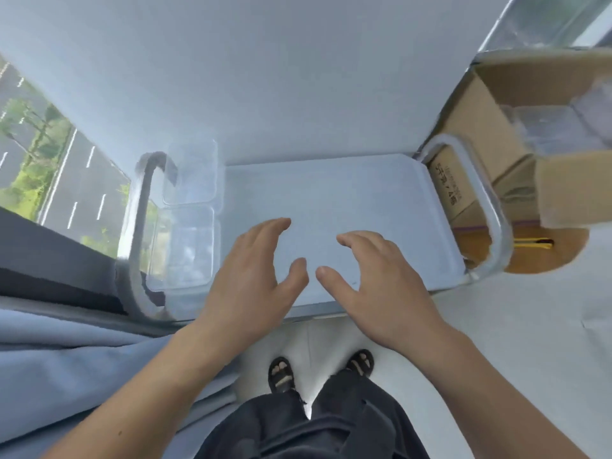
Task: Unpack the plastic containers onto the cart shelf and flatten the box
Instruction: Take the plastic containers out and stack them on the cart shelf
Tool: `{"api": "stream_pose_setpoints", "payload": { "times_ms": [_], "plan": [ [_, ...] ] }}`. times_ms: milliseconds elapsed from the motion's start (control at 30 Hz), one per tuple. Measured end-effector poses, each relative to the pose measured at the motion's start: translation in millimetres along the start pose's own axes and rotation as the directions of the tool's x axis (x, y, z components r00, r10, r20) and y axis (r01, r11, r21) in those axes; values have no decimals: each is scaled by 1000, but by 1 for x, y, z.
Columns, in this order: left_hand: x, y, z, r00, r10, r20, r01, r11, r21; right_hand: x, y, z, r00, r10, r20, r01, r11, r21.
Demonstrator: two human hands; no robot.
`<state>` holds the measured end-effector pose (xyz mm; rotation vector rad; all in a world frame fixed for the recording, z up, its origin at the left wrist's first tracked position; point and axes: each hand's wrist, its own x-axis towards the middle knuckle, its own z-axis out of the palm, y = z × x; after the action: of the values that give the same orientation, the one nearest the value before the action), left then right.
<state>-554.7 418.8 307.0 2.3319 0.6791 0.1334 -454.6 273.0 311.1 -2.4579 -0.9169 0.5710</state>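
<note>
Hovering above front edge of cart shelf point(331, 193): left hand point(251, 279), right hand point(374, 279), fingers point(271, 228) loose, spread, holding nothing. Near plastic container point(183, 246) at shelf's left edge, just left of left hand's fingers, not touching. Far plastic container point(192, 173) behind it, left rear corner. Open box point(480, 127) beyond shelf's right edge, clear containers point(546, 127) inside.
</note>
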Motion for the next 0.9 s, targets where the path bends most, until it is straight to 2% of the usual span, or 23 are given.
{"api": "stream_pose_setpoints", "payload": {
  "times_ms": [133,233,467,700,900],
  "plan": [
    [1,35,30,987,121,102,-122,993,0,-38,37,-17,996,75,-38,-73,996,41],
    [6,68,54,964,211,162,-213,977,-2,-61,72,-31,986,113,-122,-105,992,69],
    [8,173,131,898,375,231,-391,920,26,-122,177,-86,946,184,-267,-171,983,72],
    [1,274,208,843,473,256,-497,867,33,-171,279,-155,918,261,-298,-239,965,108],
    [26,312,234,854,467,230,-489,871,49,-158,329,-196,922,230,-310,-201,972,124]
  ]
}}
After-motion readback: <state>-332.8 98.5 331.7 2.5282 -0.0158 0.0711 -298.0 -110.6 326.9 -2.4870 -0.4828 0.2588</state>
